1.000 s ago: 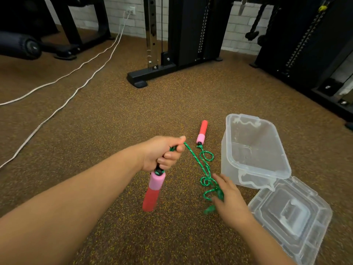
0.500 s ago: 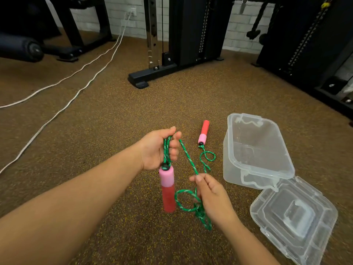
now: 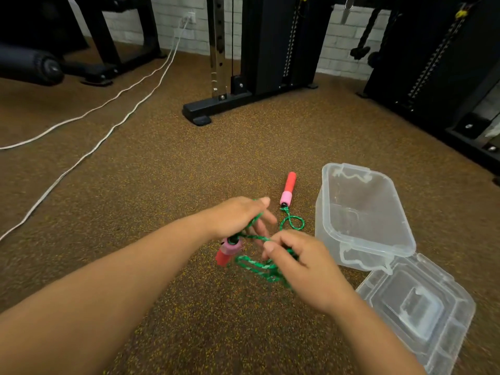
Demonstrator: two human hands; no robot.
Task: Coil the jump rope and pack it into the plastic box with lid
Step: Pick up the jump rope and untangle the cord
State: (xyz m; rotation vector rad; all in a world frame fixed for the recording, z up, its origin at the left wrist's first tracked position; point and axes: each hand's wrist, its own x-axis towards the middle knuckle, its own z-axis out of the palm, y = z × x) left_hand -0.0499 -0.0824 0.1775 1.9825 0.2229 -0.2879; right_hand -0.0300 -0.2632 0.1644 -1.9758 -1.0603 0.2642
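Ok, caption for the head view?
Both hands loop green jump rope; one handle on floor beside open plastic box.

right hand (image 3: 305, 266) risen beside left hand (image 3: 238, 217), held handle (image 3: 227, 250) tilted

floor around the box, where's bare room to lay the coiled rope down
Bare floor lies wide to the left of the left hand, out to the white cables. More lies between the far handle and the machine base. It is crowded on the right: the box, the lid against it, and the rope loop.
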